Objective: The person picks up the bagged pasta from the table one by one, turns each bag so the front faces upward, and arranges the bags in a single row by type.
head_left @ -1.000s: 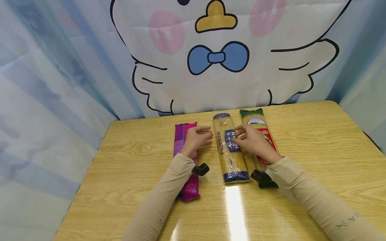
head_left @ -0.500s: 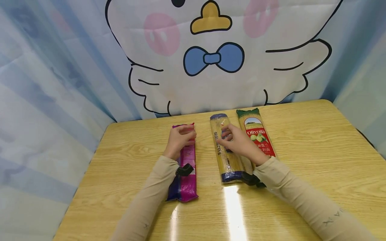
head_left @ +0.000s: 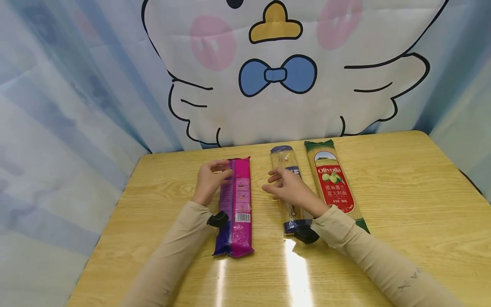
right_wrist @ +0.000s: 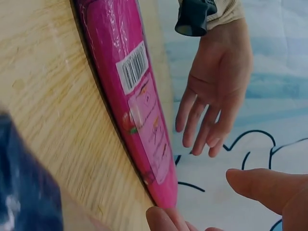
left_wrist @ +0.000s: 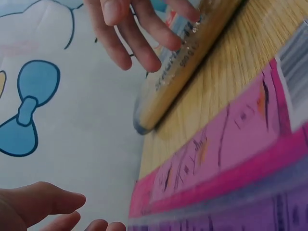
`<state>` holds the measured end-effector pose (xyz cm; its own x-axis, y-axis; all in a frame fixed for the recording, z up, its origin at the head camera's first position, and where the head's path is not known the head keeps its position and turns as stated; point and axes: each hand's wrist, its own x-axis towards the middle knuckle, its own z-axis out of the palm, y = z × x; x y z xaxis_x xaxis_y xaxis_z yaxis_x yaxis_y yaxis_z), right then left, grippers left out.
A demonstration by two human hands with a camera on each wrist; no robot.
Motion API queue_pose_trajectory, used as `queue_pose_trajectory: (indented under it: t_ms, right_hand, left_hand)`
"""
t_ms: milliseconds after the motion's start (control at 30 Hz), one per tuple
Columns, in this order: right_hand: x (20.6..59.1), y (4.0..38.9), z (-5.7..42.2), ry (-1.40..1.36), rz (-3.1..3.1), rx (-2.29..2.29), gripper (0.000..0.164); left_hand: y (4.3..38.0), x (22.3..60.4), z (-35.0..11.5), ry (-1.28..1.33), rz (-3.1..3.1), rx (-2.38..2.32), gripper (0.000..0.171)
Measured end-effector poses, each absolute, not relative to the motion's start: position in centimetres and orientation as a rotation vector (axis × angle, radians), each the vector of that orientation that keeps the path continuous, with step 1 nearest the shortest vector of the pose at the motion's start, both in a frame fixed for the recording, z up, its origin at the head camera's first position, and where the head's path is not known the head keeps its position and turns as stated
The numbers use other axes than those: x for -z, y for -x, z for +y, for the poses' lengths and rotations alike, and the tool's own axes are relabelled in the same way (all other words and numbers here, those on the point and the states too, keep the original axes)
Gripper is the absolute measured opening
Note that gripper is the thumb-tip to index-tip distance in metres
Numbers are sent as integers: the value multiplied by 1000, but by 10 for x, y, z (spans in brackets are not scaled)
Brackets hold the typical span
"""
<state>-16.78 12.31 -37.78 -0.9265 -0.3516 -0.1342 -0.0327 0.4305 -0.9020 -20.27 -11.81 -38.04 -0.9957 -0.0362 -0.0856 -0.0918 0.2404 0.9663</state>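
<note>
Three long packs lie on the table. At the left is a pink and purple pack (head_left: 241,213), its barcode side up. A clear spaghetti pack (head_left: 283,160) with blue ends lies in the middle, partly covered by my right hand and wrist. The green-ended Olivoilà pasta pack (head_left: 333,177) lies at the right. My left hand (head_left: 209,181), fingers loosely bent, hovers by the upper left side of the pink and purple pack and holds nothing. Over the spaghetti pack hangs my right hand (head_left: 289,189), relaxed and holding nothing, its fingertips pointing left.
The packs lie on a wooden table (head_left: 161,204) with rounded back corners. Behind it hangs a curtain (head_left: 276,115) with a cartoon figure in a blue bow tie. Black wrist cameras (head_left: 218,219) hang under both wrists, low over the packs.
Both hands have moved left. My left hand has passed from over the pink and purple pack to its left side; my right hand has come off the Olivoilà pack. The packs stay in place.
</note>
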Motion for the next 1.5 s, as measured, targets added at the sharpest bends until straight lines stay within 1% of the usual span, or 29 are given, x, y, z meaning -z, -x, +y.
queue_pose_trajectory:
  t_ms: [200, 467, 800, 1133, 1300, 1500]
  right_hand:
    - [381, 167, 104, 330, 2317, 1483, 58]
    - [389, 165, 90, 273, 2199, 1526, 57]
    - [395, 166, 79, 204, 2177, 1490, 58]
    - [401, 164, 71, 156, 2122, 1534, 45]
    - [402, 163, 67, 147, 2123, 1574, 34]
    - [405, 163, 64, 110, 2138, 1593, 35]
  left_hand:
    - [199, 383, -132, 175, 2499, -1821, 38]
    - [203, 393, -139, 266, 2464, -1813, 39]
    - [200, 401, -144, 276, 2332, -1797, 48]
    - [199, 404, -144, 269, 2345, -1709, 51]
    - [198, 405, -144, 258, 2354, -1725, 51]
    - [198, 407, -143, 277, 2358, -1752, 49]
